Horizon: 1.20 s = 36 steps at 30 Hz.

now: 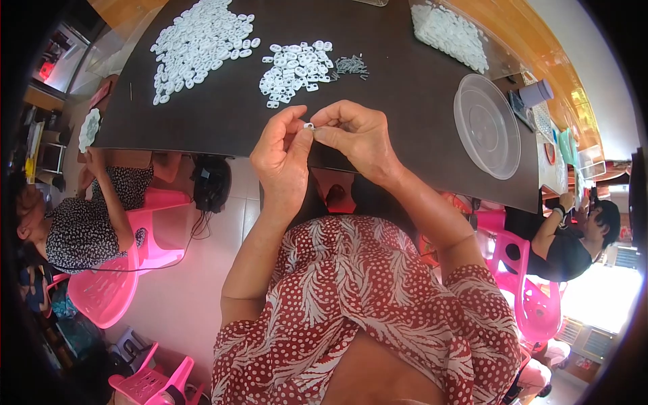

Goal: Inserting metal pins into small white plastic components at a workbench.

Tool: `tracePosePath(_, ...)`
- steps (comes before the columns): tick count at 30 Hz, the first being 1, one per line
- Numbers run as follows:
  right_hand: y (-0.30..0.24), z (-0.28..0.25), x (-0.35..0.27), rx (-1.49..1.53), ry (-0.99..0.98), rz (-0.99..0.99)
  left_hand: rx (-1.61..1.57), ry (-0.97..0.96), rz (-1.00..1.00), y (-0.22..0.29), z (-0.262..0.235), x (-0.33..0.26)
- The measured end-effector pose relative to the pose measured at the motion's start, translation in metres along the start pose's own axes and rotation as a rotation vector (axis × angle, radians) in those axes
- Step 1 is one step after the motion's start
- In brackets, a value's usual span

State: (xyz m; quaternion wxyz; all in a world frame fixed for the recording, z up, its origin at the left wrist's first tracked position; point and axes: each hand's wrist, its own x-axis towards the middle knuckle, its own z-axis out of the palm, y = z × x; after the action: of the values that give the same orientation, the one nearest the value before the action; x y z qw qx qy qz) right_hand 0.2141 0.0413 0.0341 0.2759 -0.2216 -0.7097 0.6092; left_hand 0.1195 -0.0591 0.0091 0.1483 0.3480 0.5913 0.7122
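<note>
Dark tabletop [412, 101], small white piece [308, 126] above its near edge
Left fingers [300, 145] grip it, right fingers [334, 138] pinch against it; steady, light pressure should keep the piece square

Dark-red top [368, 270], white-dotted, pale leaf-spray print; short, loose sleeves [482, 304].

Exposure is bright overall. The strongest light sits at lower right, where a white patch [604, 297] is blown out, without detail. Glare streaks the glossy wood panel [563, 57] at upper right; the dark table [405, 88] stays dim by contrast. The left hand [278, 145] and right hand [361, 138] read clearly; the small white piece [308, 125] between them lacks fine detail. Straight edges bow toward the rim; corners fall to black.
</note>
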Motion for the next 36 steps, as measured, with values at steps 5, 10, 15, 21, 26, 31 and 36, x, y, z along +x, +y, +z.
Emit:
tracePosePath(5,0.004,-0.003,0.003,-0.099,0.000,-0.083,-0.123,0.016,-0.075,0.004,0.000,0.001)
tracePosePath(10,0.000,-0.001,0.003,-0.097,0.013,-0.084,-0.111,0.012,-0.096,0.002,-0.001,0.000)
tracePosePath(15,-0.001,0.001,0.004,-0.037,0.037,-0.021,-0.020,0.016,-0.058,0.002,0.000,-0.002)
tracePosePath(21,-0.001,-0.001,0.003,-0.093,0.050,0.006,0.059,0.006,-0.045,-0.005,0.003,-0.004)
tracePosePath(26,-0.009,-0.011,0.015,-0.194,-0.016,-0.058,-0.181,0.033,-0.117,-0.008,0.008,0.003)
tracePosePath(31,0.005,-0.053,0.080,-0.451,0.021,-0.166,-0.338,0.040,-0.172,-0.019,0.013,0.013)
tracePosePath(36,0.031,-0.067,0.147,-0.774,0.096,-0.253,-0.366,0.044,-0.171,-0.025,0.011,0.014)
